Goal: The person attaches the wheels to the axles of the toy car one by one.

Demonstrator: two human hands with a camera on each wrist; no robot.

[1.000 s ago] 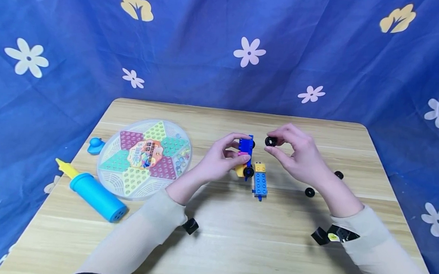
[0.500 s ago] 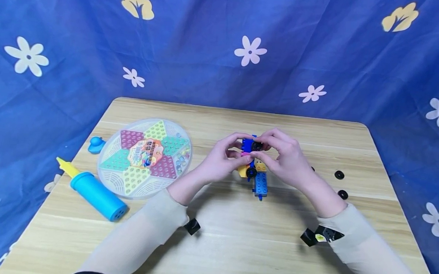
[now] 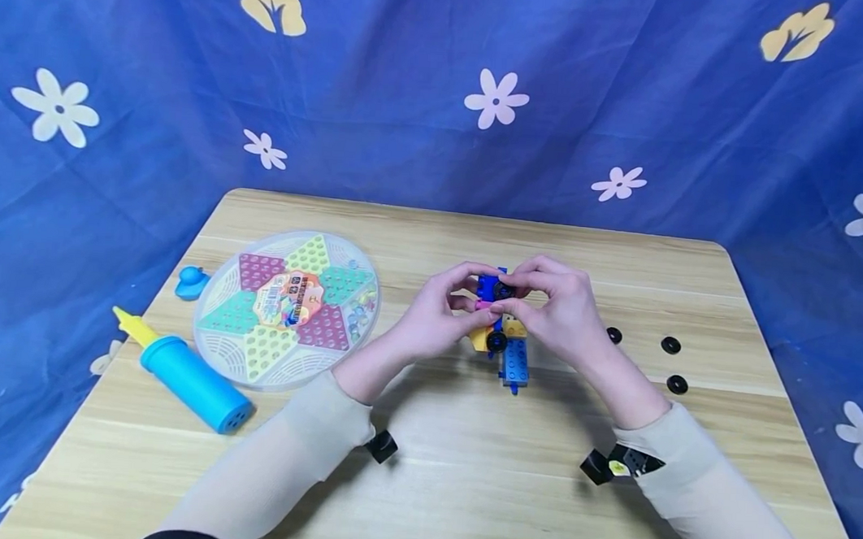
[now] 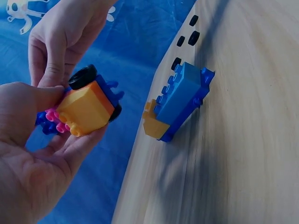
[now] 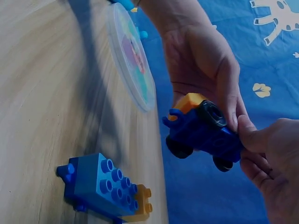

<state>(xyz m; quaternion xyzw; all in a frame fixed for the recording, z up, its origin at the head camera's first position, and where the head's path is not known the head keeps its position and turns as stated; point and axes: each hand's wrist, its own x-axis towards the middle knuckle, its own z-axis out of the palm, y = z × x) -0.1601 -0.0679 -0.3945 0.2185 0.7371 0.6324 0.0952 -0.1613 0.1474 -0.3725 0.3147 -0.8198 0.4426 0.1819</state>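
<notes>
My left hand (image 3: 435,317) holds a small toy car (image 4: 91,109) built of blue, yellow, orange and pink blocks, raised off the table. With thumb and fingers, my right hand (image 3: 559,313) pinches a black toy wheel (image 3: 504,290) against the car's far end; whether it sits on the axle cannot be seen. Another wheel (image 3: 496,341) is on the car's near end. In the right wrist view, further wheels (image 5: 179,147) show on the opposite side. Below the car, a second block vehicle (image 3: 516,363), light blue with a yellow end and no wheels visible, lies on the table.
Several loose black wheels (image 3: 671,345) lie on the table, right of my right hand. At left are a round Chinese checkers board (image 3: 221,348), a blue toy duck (image 3: 191,283) and a blue pump (image 3: 194,383) with a yellow nozzle. A blue curtain (image 3: 408,154) hangs behind.
My right hand has moved left, bringing the wheel from beside the car to its far end. The left hand stays nearly in place. Different loose wheels show around the right forearm.
</notes>
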